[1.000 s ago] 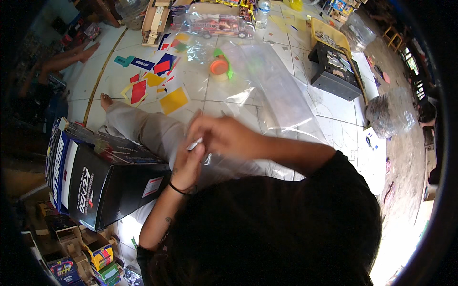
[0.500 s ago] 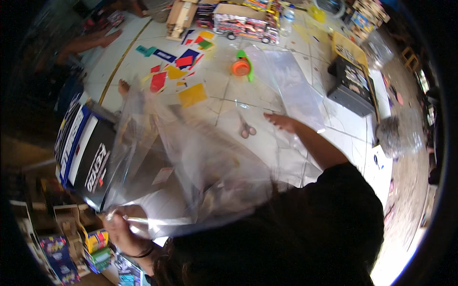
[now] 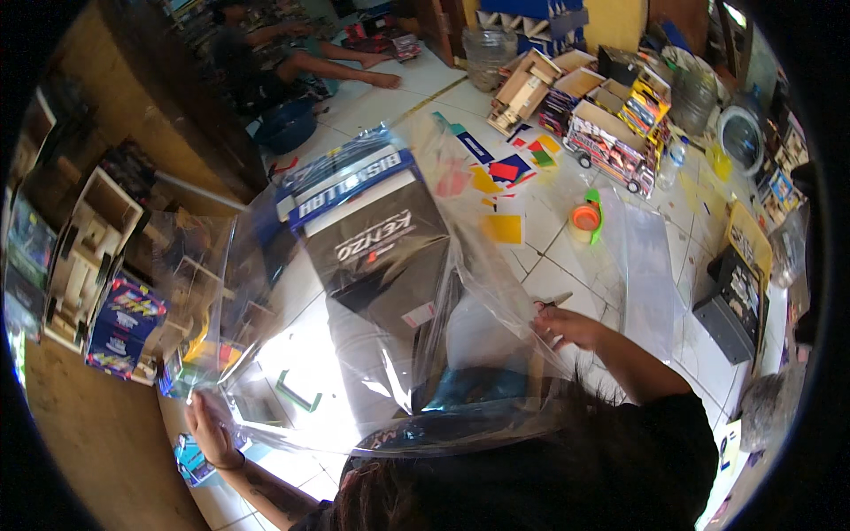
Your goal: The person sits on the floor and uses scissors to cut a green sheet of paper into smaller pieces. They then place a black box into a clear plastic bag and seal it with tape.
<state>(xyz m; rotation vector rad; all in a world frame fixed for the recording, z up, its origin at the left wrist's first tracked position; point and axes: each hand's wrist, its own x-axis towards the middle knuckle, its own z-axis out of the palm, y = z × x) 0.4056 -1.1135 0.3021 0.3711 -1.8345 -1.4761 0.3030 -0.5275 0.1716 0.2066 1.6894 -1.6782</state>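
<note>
clear sheet [image 3: 387, 389] is spread between the hands, box [image 3: 372, 265] showing through it. looks light, floppy, kinda slippery, so i'd pinch the edges. left hand [image 3: 211, 434] has its left edge pinched; right hand [image 3: 567, 330] is by the right edge, can't tell if those fingers grip. scissors [image 3: 558, 299] sit just beside, scraps [image 3: 506, 230] farther off. box corners might snag it.

Toy workshop, wooden truck bodies [image 3: 529, 91], coloured scraps [image 3: 506, 170]

At ten o'clock, a black box [image 3: 379, 252] is showing blue and white bands; at three, a basket [image 3: 737, 218] is showing yellow.
</note>
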